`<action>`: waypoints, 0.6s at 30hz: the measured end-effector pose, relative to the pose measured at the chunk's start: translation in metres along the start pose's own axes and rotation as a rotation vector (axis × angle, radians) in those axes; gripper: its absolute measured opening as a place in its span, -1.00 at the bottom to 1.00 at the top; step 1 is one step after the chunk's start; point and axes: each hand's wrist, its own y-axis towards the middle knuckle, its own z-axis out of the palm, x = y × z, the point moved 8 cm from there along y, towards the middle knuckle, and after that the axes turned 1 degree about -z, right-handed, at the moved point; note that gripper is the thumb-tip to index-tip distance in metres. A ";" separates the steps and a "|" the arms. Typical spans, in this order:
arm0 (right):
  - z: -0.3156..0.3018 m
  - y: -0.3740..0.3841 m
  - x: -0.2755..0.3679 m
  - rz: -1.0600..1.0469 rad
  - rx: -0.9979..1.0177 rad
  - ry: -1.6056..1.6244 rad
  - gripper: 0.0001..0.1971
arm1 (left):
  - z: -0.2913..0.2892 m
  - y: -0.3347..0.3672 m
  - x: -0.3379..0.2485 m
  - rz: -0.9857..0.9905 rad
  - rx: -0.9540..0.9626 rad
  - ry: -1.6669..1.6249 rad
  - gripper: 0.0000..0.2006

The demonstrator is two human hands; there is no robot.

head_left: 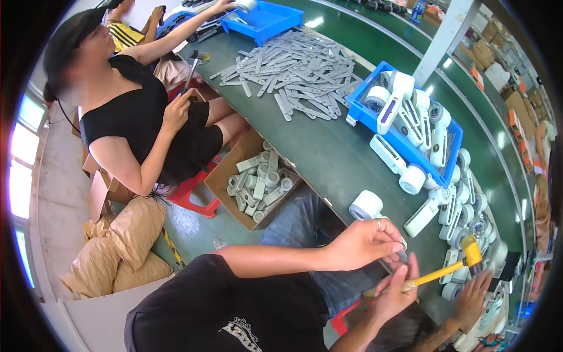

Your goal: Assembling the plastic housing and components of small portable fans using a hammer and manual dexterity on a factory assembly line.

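Observation:
My left hand [362,243] is closed in a pinch at the table's near edge, with a small grey piece [403,256] at its fingertips. Just beyond it lies a white handheld fan [366,205]; whether my fingers touch it is hard to tell. Below and to the right, my right hand [399,296] grips a mallet [440,273] by its yellow handle. The mallet's yellow and black head points right, over the fans. My right fingertips reach up close to the grey piece.
Grey strips [299,70] lie heaped on the green table [293,138]. A blue bin [366,117] holds white fans, with more fans [463,217] piled rightward. A carton of white parts [217,176] stands at left. A co-worker [129,111] holds a hammer; another person's hand [472,302] is at lower right.

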 end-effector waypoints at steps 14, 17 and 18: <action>-0.043 0.037 0.006 0.152 0.066 -0.190 -0.61 | -0.006 0.003 -0.071 0.699 0.004 1.581 -0.43; -0.016 0.046 -0.004 0.232 0.224 -0.198 -0.63 | -0.016 0.022 -0.056 0.747 0.136 1.642 -0.39; -0.009 0.052 -0.007 0.218 0.257 -0.224 -0.65 | -0.021 0.027 -0.051 0.726 0.169 1.590 -0.40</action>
